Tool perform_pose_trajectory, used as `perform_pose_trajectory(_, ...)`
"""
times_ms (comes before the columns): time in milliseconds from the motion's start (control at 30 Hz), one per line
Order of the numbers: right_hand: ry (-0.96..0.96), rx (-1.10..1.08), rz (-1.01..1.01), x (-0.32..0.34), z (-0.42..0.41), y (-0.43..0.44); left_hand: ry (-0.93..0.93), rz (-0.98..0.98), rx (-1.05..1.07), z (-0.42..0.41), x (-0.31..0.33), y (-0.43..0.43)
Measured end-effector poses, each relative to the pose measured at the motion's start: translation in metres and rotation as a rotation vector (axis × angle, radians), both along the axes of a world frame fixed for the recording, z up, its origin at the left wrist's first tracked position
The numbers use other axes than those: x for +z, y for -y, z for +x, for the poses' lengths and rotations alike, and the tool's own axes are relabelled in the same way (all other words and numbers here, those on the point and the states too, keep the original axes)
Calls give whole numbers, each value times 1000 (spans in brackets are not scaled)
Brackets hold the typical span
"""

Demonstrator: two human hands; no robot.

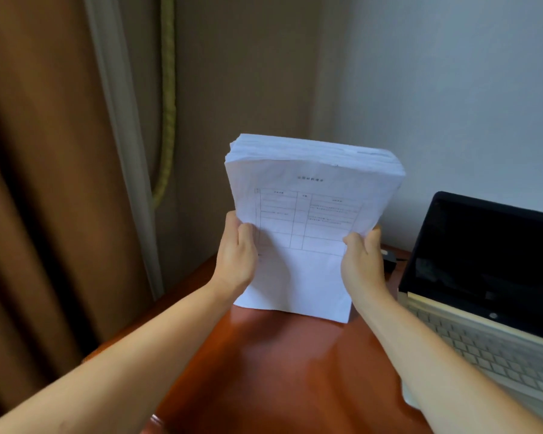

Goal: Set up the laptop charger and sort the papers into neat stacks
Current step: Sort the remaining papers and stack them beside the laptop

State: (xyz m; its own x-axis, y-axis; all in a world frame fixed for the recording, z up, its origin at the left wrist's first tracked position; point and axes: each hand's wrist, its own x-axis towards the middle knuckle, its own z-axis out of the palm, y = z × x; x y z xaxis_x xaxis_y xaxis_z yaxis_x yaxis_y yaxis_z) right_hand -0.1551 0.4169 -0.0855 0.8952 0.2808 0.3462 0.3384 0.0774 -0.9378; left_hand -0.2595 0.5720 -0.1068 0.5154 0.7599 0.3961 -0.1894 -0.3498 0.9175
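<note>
Both hands, left hand (236,261) and right hand (361,264), gripping paper stack (308,214) by side edges, holding it upright on wooden desk (279,371), beside open laptop (483,292). Squaring step seeming underway; next needing tapping bottom edge, laying flat.

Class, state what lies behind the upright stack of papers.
The wall shows above the stack; a small dark object peeks out right of it. The table directly behind is covered.

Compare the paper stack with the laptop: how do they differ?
The paper stack stands upright, gripped by the left hand and right hand; the laptop lies open, untouched. The stack's front is white and printed; the laptop's screen is dark. Both are at the red-brown table.
</note>
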Motion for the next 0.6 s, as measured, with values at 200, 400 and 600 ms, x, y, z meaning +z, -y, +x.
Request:
perform_pose_trajectory(200, -4, -32, -10, -2, 1, 4, -47, 58, -16, -2, -3, 4)
perform_pose_trajectory(400, 23, 33, -144, 6, 6, 12, -129, 69, -38, -4, 13, 0)
perform_pose_trajectory(600, -154, 45, -180, 24, 13, 6, -231, 119, -49, -1, 43, -13)
